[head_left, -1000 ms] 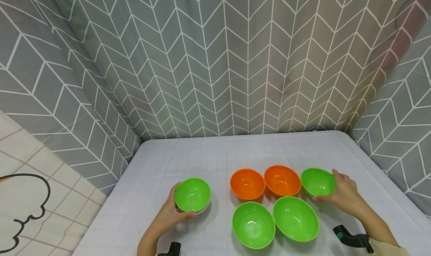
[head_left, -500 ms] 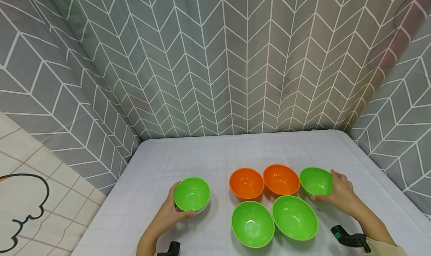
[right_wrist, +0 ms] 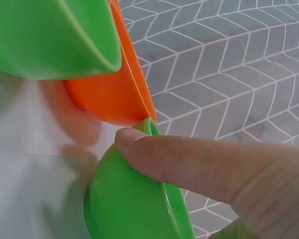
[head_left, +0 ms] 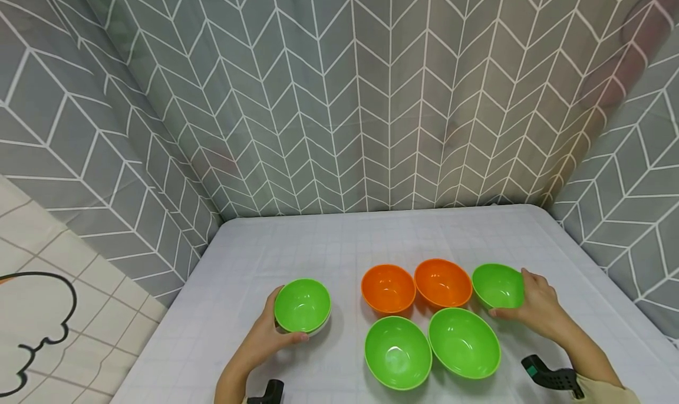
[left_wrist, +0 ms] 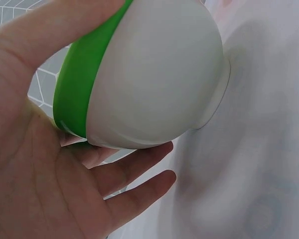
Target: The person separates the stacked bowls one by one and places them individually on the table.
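Observation:
On the left, a green bowl (head_left: pixel 302 305) sits inside a white bowl (left_wrist: pixel 159 74), whose foot meets the tablecloth in the left wrist view. My left hand (head_left: pixel 267 336) holds this pair from the side, thumb near the front rim and fingers round the back. At the far right of the row, my right hand (head_left: pixel 538 306) grips another green bowl (head_left: pixel 495 286) by its right side. Its thumb (right_wrist: pixel 159 154) presses the outside near the rim in the right wrist view, while the other fingers are mostly hidden.
Two orange bowls (head_left: pixel 388 289) stand side by side left of the right-hand bowl. Two larger green bowls (head_left: pixel 398 352) sit in front of them, close together. A white cloth covers the table (head_left: pixel 297 239); patterned grey curtains (head_left: pixel 371 97) hang behind and at both sides.

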{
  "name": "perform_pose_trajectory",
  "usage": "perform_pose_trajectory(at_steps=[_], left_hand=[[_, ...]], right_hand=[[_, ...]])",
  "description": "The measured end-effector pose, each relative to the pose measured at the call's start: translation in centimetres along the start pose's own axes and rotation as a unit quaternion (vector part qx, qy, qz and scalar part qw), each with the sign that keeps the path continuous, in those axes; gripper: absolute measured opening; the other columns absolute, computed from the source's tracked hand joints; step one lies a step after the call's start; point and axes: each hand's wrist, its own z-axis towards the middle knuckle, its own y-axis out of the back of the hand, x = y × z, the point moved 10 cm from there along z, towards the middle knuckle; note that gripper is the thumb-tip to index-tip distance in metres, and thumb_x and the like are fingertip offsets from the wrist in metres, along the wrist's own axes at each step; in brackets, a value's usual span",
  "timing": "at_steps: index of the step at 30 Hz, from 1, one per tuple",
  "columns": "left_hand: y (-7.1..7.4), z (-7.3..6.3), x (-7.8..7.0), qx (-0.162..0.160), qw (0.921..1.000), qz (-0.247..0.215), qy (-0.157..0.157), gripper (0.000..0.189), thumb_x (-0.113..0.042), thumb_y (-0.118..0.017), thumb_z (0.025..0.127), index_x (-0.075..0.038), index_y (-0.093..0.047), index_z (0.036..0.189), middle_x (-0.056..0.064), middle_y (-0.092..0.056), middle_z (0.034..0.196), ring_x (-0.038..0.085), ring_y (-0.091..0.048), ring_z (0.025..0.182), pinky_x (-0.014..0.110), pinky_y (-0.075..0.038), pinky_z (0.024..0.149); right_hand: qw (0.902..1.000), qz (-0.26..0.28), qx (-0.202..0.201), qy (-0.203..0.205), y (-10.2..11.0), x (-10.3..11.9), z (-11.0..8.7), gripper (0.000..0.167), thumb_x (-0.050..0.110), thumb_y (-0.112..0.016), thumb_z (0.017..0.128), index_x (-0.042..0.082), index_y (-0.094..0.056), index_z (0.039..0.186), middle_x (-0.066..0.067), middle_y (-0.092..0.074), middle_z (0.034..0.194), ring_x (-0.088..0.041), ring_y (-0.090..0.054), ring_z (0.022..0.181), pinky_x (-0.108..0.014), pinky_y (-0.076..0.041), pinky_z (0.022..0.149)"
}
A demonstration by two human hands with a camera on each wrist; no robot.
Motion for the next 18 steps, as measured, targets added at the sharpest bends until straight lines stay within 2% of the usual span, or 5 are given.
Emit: perform_pose_trajectory(at_steps=[6,15,18], left_hand=[[-0.05,-0.03,0.09,0.004,1.0,-0.003,0.006,0.115,-0.029,-0.092,0.063,-0.014,-0.02,0.151,0.018,-0.044,0.141,0.036,-0.044,0.128,0.059,-0.034,0.101],[0.01,-0.16,-0.28,0.004,1.0,-0.002,-0.008,0.117,-0.025,-0.094,0.06,-0.014,-0.02,0.15,0.016,-0.043,0.143,0.036,-0.042,0.13,0.06,-0.03,0.102],[-0.03,-0.1,-0.29,0.006,1.0,-0.001,-0.007,0.118,-0.025,-0.094,0.06,-0.013,-0.019,0.151,0.016,-0.042,0.143,0.036,-0.041,0.131,0.061,-0.03,0.103]], right_hand=[[1.0,-0.004,-0.001,-0.001,-0.02,-0.13,0.1,0.113,0.03,-0.085,0.069,-0.033,-0.014,0.131,-0.054,-0.022,0.123,-0.068,-0.026,0.11,-0.075,-0.03,0.086],[0.9999,-0.015,-0.002,0.003,-0.03,-0.08,0.23,0.114,0.032,-0.084,0.069,-0.033,-0.013,0.13,-0.055,-0.022,0.123,-0.07,-0.027,0.11,-0.075,-0.029,0.086],[0.9998,-0.014,-0.004,0.012,0.22,0.35,0.21,0.116,0.033,-0.084,0.069,-0.033,-0.012,0.131,-0.055,-0.02,0.127,-0.07,-0.024,0.113,-0.076,-0.027,0.089]])
